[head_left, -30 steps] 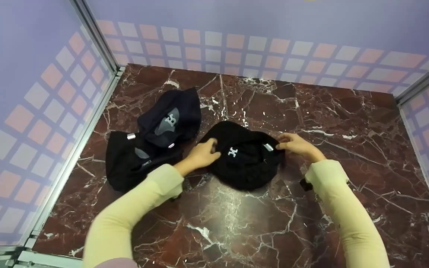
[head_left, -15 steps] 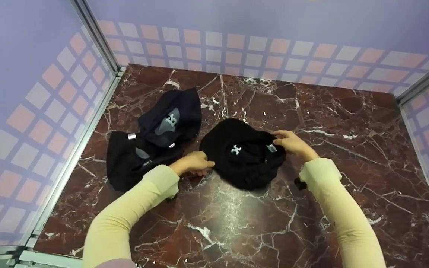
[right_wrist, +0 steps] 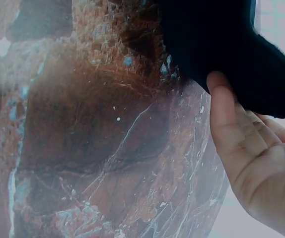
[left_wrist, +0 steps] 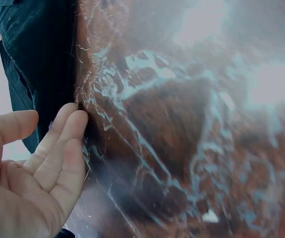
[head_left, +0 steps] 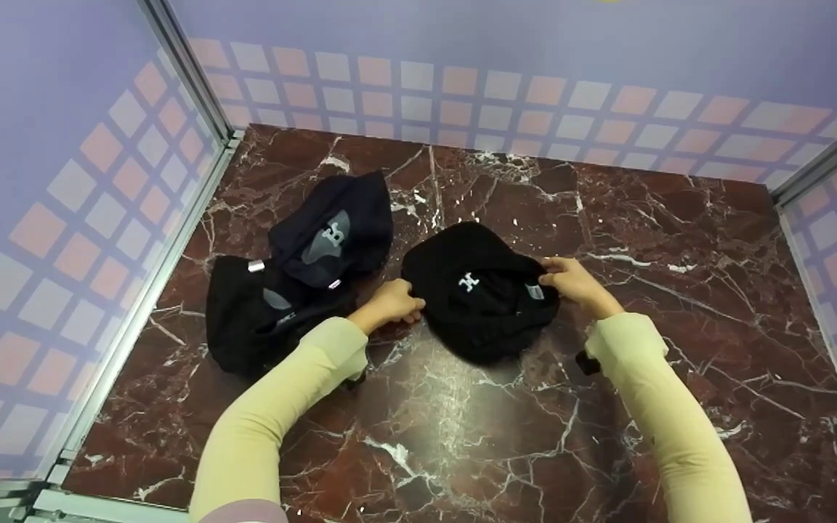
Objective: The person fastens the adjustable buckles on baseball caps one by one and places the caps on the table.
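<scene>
A soft black hat (head_left: 455,254) with a white embroidered emblem lies on the marble-patterned surface, its opening and a white label showing at the right. My left hand (head_left: 393,303) is at the hat's left edge. In the left wrist view, that hand's thumb stands apart from its gently bent fingers (left_wrist: 65,163), fingertips right at the dark fabric. At the opposite side, my right hand (head_left: 571,282) pinches the hat's edge near the label. The right wrist view has dark fabric (right_wrist: 217,34) running between the fingers of that hand (right_wrist: 256,153).
Left of the hat lie a navy hat (head_left: 360,211) with a grey lettered patch and another black hat (head_left: 237,319), overlapping each other. Patterned walls (head_left: 476,94) enclose the dark red surface (head_left: 651,240) at the back and sides, with a metal rail (head_left: 157,290) along the left.
The black hat has turned slightly and shifted a little away and to the right. My left hand has gone from the top of its brim to its left edge; the right hand stays at the rim.
</scene>
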Tool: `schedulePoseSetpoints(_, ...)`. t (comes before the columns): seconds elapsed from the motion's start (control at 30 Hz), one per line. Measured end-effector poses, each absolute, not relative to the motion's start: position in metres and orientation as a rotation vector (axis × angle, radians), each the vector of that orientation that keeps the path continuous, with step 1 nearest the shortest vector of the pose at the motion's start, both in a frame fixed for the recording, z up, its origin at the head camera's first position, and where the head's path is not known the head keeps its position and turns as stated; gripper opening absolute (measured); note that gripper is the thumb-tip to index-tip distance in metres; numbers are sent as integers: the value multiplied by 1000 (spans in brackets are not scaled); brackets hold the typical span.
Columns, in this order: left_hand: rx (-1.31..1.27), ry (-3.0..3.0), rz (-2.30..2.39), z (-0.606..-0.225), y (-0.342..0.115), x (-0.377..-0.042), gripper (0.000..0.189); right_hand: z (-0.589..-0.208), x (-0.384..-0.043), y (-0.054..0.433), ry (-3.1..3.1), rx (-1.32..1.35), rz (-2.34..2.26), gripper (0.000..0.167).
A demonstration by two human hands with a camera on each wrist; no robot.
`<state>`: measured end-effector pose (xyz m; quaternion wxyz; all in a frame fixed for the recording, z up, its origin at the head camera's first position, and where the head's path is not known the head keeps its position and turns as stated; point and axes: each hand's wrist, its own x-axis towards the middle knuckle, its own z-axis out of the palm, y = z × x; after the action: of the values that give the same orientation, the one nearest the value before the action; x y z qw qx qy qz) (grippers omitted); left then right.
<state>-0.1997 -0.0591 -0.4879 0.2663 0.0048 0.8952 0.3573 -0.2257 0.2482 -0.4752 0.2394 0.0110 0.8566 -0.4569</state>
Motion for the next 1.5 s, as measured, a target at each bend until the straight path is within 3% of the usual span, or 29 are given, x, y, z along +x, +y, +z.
schedulePoseSetpoints(0.27, -151, 2376, 1113, -493, -49, -214, 36, -479, -225, 251, 2378, 48, -1286, 42)
schedulePoseSetpoints(0.47, -144, 2486, 1112, -494, -41, -225, 19, -518, -242, 271, 2372, -75, -1432, 38)
schedulePoseSetpoints(0.7, -50, 2716, 911, -494, -35, -235, 18, -492, -226, 257, 2460, -77, -1343, 29)
schedulePoseSetpoints(0.83, -89, 2789, 838, -494, -32, -239, 25, -562, -259, 291, 2386, -146, -1540, 28)
schedulePoseSetpoints(0.9, -110, 2800, 829, -495, -30, -240, 30, -573, -263, 293, 2327, -63, -1567, 38)
schedulePoseSetpoints(1.07, -129, 2811, 867, -496, -24, -242, 36, -517, -231, 255, 2312, 186, -1398, 56)
schedulePoseSetpoints(1.2, -139, 2788, 961, -497, -18, -243, 40, -490, -216, 236, 2386, 244, -1282, 53)
schedulePoseSetpoints(1.5, -140, 2653, 1149, -494, -10, -240, 65, -498, -224, 239, 2454, 253, -1194, 62)
